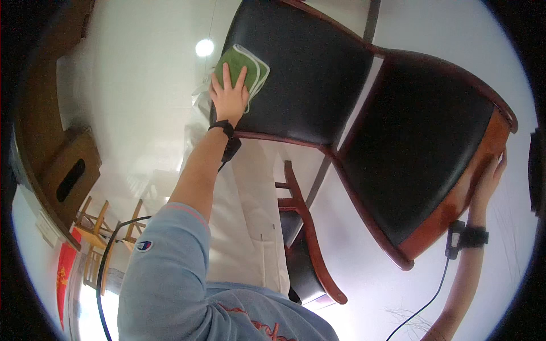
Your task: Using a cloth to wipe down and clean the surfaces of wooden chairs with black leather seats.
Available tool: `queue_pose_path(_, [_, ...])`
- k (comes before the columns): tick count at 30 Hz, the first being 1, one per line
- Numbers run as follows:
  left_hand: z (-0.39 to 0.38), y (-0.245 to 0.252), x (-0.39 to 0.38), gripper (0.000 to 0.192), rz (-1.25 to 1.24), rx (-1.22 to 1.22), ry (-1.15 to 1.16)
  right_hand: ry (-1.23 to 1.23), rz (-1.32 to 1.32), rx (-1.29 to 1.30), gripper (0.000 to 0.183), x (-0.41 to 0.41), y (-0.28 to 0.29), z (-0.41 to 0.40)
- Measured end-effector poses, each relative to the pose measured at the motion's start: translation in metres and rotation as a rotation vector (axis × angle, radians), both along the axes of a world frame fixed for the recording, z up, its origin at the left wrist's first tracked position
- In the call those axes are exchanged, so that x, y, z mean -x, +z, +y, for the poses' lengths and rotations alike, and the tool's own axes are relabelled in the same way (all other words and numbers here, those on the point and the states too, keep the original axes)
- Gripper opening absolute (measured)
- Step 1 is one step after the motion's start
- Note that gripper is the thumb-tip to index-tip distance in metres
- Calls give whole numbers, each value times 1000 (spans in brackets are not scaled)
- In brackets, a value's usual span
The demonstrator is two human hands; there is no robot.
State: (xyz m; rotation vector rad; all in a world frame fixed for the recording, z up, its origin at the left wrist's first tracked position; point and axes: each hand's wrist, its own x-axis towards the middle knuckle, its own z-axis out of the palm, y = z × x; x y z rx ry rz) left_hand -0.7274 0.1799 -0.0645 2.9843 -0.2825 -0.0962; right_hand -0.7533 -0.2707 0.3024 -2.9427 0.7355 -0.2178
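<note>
A dark wooden chair with black padding fills the upper right of the head view. My left hand (230, 91), fingers spread, presses a folded green cloth (255, 76) with white edging onto the outer end of the black seat (311, 85). At the far right, my right hand (488, 181) holds the wooden top rail (452, 200) of the chair's black backrest (418, 145). Its fingertips show at the rail's edge; the rest of the grip is partly hidden. Both wrists wear black straps with small cabled devices.
A second dark wooden chair (313, 243) with a black seat stands beside my legs. Light wooden stools (96, 226) are at the lower left, near a brown piece of furniture (81, 170) with a dark oval opening. A black cable (102, 273) runs by my left arm.
</note>
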Motion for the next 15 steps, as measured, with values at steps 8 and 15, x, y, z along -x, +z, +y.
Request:
queue_pose_path(8, [2, 14, 89, 56, 303, -98, -105, 45, -42, 2, 41, -1, -1, -15])
queue_pose_path(15, [-31, 23, 87, 67, 324, -43, -402, 28, -55, -42, 41, -6, 1, 0])
